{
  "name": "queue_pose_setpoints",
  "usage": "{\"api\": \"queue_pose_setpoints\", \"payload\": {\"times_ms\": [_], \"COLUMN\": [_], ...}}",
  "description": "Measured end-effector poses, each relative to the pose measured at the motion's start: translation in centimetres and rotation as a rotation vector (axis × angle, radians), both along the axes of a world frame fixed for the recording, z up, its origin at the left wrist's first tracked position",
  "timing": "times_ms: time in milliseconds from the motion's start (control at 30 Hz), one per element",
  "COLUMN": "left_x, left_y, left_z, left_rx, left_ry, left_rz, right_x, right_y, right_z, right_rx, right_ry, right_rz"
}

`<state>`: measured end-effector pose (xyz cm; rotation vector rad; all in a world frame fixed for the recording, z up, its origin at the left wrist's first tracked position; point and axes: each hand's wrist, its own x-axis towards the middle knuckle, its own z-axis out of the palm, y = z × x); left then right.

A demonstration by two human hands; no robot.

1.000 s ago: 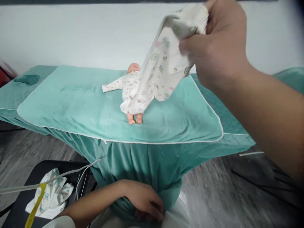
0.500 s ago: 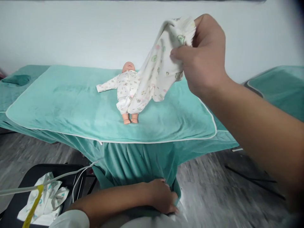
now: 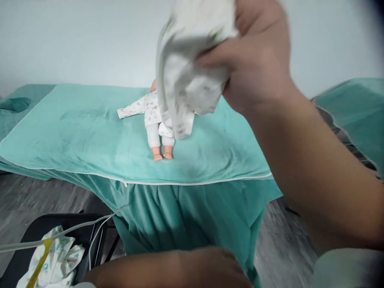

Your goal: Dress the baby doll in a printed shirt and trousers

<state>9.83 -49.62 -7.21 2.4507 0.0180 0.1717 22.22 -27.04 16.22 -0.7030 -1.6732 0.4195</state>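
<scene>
Raised high in front of me, my right hand [image 3: 255,60] pinches a pair of white printed baby pants [image 3: 192,76]. The cloth hangs crumpled and smeared by motion, its lower end in front of the doll. Behind it the baby doll [image 3: 157,154] lies on its back, feet towards me, in a white printed long-sleeved top [image 3: 152,110] with one sleeve stretched out to the left. White legs and bare feet show; most of the doll's head is hidden by the pants. My left hand [image 3: 219,266] is low at the bottom edge, its fingers cut off and blurred.
A green padded mat [image 3: 90,132] with white piping covers the table, with green cloth [image 3: 192,212] draped down its front. On a black chair [image 3: 33,228] at lower left lies a crumpled white printed cloth [image 3: 57,256]. A pale cable [image 3: 81,228] with a yellow tag crosses there.
My right hand has drawn the pants up and closer to me, so more of the doll's legs shows and its head is mostly covered. My left hand has moved lower and right.
</scene>
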Motion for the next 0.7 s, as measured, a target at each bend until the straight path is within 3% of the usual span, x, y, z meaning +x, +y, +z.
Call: {"api": "queue_pose_setpoints", "payload": {"times_ms": [67,167,233,267,400,500,600,700], "left_x": [-3.1,-6.8,-8.2,-8.5,-8.6,-8.9,-10.3,-11.9], "left_y": [3.5,10.3,14.8,16.8,22.1,23.5,23.7,23.8], "left_z": [1.8,5.4,8.1,9.6,15.1,18.0,19.7,20.2], "left_rx": [0.013,0.294,0.399,0.352,0.088,-0.064,-0.192,-0.317], "left_ry": [-0.332,-0.816,-0.908,-0.886,-0.715,-0.628,-0.521,-0.301], "left_rz": [0.224,0.956,1.283,1.324,1.075,0.934,0.845,0.731], "right_x": [-0.4,-1.0,-1.5,-1.8,-2.6,-2.6,-2.2,-1.7], "right_y": [-0.6,-1.2,-1.3,-1.2,-1.2,-1.2,-1.2,-1.3], "right_z": [-0.6,-1.2,-1.2,-1.0,0.2,1.3,2.4,3.1], "right_rx": [-0.127,-0.210,-0.225,-0.233,-0.224,-0.214,-0.200,-0.191], "right_ry": [-0.103,-0.174,-0.200,-0.216,-0.285,-0.326,-0.345,-0.310], "right_rz": [0.131,0.204,0.207,0.226,0.323,0.181,0.072,0.036]}}
